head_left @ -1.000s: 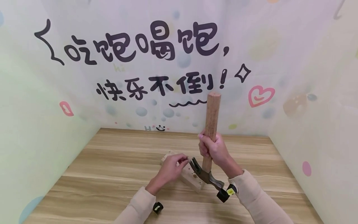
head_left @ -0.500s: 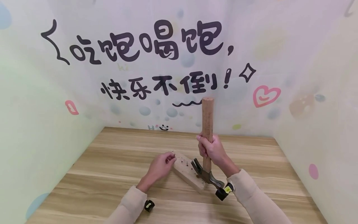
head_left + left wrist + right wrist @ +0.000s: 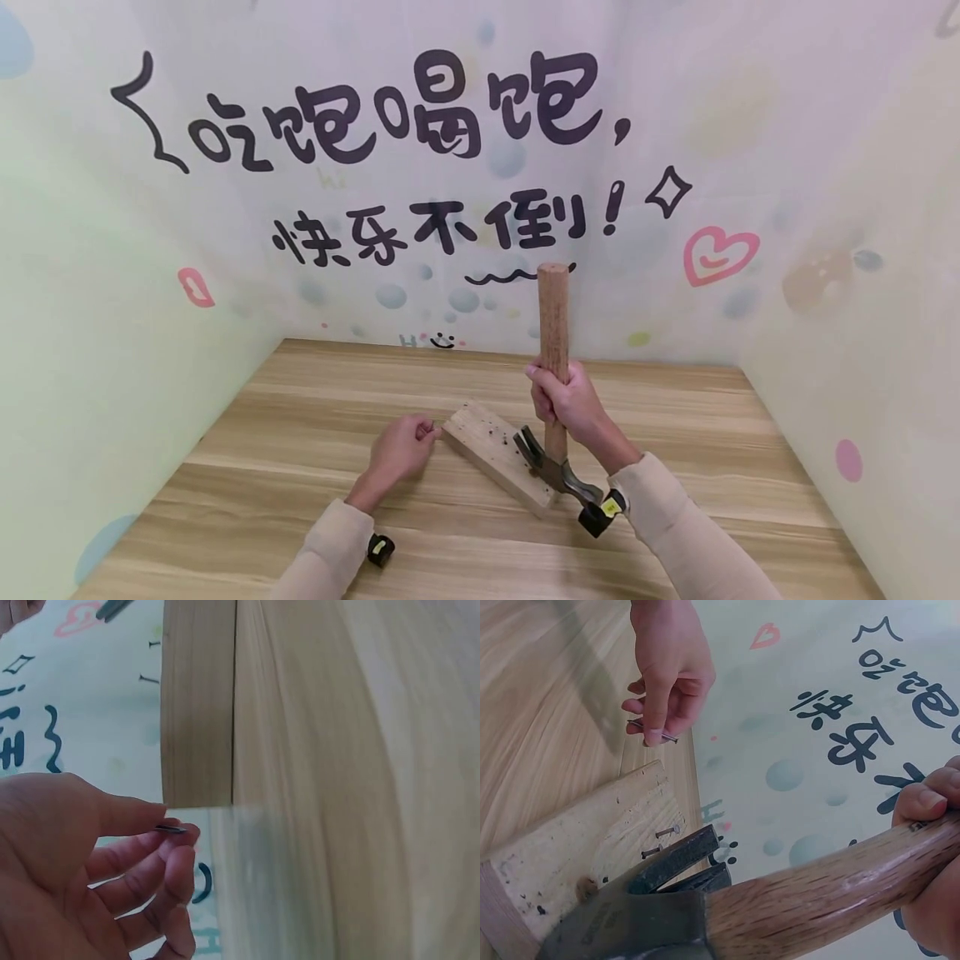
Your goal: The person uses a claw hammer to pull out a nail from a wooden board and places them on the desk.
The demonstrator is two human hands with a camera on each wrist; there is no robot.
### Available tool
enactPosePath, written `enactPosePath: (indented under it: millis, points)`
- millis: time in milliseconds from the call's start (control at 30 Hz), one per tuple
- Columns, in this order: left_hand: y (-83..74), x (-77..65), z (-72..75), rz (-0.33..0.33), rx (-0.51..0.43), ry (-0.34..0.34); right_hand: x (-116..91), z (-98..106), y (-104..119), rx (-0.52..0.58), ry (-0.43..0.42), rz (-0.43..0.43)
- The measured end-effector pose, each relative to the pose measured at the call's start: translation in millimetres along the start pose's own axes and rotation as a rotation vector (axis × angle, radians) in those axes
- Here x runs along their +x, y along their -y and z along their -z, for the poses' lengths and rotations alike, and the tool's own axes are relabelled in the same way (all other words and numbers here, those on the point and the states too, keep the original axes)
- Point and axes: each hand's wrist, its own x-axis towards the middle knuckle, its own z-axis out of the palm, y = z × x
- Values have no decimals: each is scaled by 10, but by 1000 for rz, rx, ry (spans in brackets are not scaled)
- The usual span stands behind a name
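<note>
My left hand pinches a nail between thumb and fingertips, just off the far left end of a wooden board. In the left wrist view the nail lies sideways in the pinch, close to the board's end. My right hand grips a claw hammer by its wooden handle, which points up. The hammer's dark metal head hangs low, its claw overlapping the board's near right part. Two nails stick up from the board, one nail beside another nail, near the claw in the right wrist view.
The board's top has several dark holes and a brown knot. It lies at a slant on a wood-grain table. Light printed walls enclose the table, the back wall bearing black lettering.
My left hand has moved left, from over the board to beside its far end, carrying the nail. The right hand and hammer have stayed nearly in place.
</note>
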Motion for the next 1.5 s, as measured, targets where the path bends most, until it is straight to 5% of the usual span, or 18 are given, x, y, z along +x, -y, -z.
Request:
enactPosePath:
  millis: [467,1500]
  points:
    - [229,-10,66,116,151,15,6,-9,2,-5,4,17]
    - [280,10,101,181,161,39,-45,-55,11,-45,22,9]
